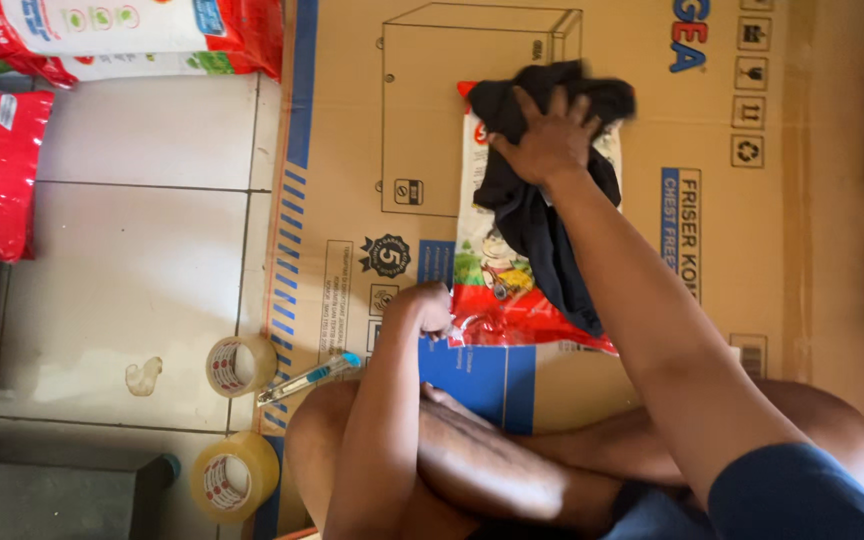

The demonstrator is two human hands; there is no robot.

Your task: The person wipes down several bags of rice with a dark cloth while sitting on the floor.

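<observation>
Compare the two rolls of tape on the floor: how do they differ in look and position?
The upper tape roll looks paler and thinner, and lies beside the cutter at the edge of the cardboard sheet. The lower tape roll is yellower and thicker, and sits nearer the camera, by a dark object. Both lie flat, untouched by the hands.

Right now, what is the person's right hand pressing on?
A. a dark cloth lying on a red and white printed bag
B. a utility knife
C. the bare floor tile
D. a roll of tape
A: the right hand is spread flat on the dark cloth, which lies over the red and white bag on the flattened cardboard; the tape rolls and knife lie apart, off to the left.
</observation>
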